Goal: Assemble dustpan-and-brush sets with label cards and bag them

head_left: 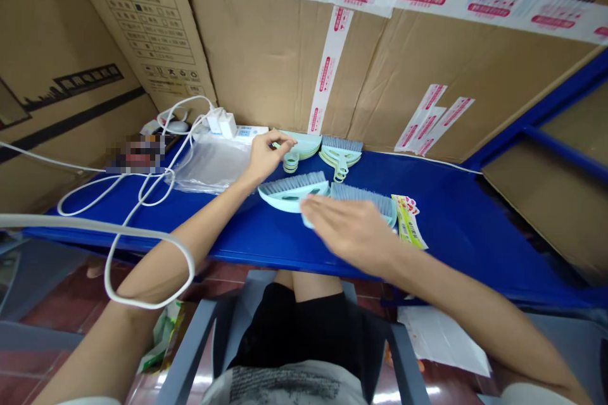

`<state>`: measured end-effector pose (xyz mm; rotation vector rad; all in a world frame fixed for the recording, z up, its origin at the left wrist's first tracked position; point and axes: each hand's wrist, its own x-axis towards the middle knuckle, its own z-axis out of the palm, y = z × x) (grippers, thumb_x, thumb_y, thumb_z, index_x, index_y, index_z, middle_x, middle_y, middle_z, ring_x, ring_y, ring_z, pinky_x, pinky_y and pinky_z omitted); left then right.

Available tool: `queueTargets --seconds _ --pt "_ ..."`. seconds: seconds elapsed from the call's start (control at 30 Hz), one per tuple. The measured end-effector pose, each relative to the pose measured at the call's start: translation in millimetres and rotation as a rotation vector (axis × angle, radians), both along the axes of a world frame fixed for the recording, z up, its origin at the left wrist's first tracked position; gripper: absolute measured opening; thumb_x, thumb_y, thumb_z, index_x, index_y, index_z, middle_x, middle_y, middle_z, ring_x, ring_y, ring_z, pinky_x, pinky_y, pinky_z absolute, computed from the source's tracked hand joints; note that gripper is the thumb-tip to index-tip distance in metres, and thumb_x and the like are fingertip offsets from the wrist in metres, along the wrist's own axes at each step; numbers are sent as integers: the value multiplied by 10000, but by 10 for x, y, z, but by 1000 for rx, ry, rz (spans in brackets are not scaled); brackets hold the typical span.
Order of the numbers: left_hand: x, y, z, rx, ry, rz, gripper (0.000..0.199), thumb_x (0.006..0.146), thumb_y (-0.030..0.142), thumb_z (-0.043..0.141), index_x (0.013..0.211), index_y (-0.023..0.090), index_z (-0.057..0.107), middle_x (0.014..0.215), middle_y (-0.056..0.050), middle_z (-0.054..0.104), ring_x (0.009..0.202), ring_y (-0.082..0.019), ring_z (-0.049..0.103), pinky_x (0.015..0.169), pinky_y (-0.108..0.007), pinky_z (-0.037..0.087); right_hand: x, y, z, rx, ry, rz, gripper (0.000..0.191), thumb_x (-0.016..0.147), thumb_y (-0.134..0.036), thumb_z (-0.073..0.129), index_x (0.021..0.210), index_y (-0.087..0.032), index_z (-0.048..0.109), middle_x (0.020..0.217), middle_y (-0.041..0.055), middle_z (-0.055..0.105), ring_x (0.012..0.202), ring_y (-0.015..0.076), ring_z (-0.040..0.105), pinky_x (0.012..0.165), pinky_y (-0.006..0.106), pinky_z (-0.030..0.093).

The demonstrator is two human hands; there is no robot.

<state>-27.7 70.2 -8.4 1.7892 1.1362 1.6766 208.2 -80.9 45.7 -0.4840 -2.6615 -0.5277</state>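
Observation:
My right hand, slightly blurred, is stretched out flat over two pale blue hand brushes. The left brush lies with its grey bristles toward the back. Its neighbour, the right brush, is partly covered by my fingers. My left hand is at the left edge of a stack of pale green and blue dustpans, its thumb and fingers curved with a gap between them. Whether it touches the stack I cannot tell. Beside that stack lies a pile of small brushes with their handles toward me.
A clear plastic bag lies on the blue table. White cables loop at the left, one crossing before my left forearm. A power strip sits at the back. Yellow-green labels lie at right. Cardboard walls the rear.

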Motion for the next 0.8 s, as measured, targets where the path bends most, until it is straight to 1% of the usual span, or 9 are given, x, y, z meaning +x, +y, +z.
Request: queueTargets --seconds 0.1,0.2,0.27,0.37,0.43,0.53,0.67,0.73,0.8 --pt "-66 68 35 -131 -316 -170 188 809 386 720 837 203 753 834 -52 740 672 -166 649 547 -284 499 349 146 508 -128 227 -106 274 1064 -236 607 1272 -276 782 1156 55 818 1068 216 769 877 335 646" --pt "-136 81 82 -204 -429 -259 270 831 471 747 921 217 757 927 -71 780 827 -206 730 658 -305 592 569 472 705 -76 508 -106 225 1022 -327 705 1208 -385 817 1044 22 817 997 237 742 904 412 618" --pt "-155 49 122 -294 -417 -378 435 888 621 679 1029 215 749 1031 -101 799 952 -272 766 716 -353 636 643 750 618 -98 604 -69 202 1025 -327 694 1151 -403 832 1127 10 817 1032 254 732 968 484 588" --pt "-139 -21 161 -437 -358 -548 701 962 784 480 1178 159 713 1045 -151 791 995 -350 781 696 -396 657 706 1092 281 -298 642 -167 203 1025 -349 659 1097 -394 844 1386 14 722 1127 280 711 972 537 594" --pt "-108 -51 144 -493 -325 -582 692 983 744 501 1193 115 701 1011 -168 781 961 -356 787 679 -395 665 745 1201 45 -429 627 -263 204 986 -348 701 1129 -395 838 1470 30 652 1186 302 688 954 543 609" --pt "-44 -61 60 -519 -304 -548 473 896 494 769 1164 110 707 1004 -154 784 875 -303 792 662 -357 680 790 1213 -166 -545 609 -359 260 953 -332 730 1195 -375 816 1501 53 602 1255 323 657 950 536 613" --pt "75 -89 -26 -444 -330 -473 498 803 330 875 1236 159 700 1099 -123 796 896 -274 793 697 -357 699 746 1188 -234 -721 748 -363 447 952 -375 726 1392 -316 680 1424 90 636 1133 269 705 854 434 639" --pt "143 -132 -28 -402 -329 -453 552 781 339 903 1267 183 690 1138 -108 801 991 -302 793 767 -388 706 680 1195 -267 -875 883 -320 564 937 -446 748 1462 -305 593 1268 81 704 972 224 737 755 366 642" --pt "207 -184 -19 -367 -323 -445 598 745 360 939 1266 203 691 1166 -94 804 1098 -331 776 858 -419 697 612 1200 -311 -1048 1024 -259 590 891 -550 793 1382 -273 621 1042 55 742 770 191 732 603 303 608"
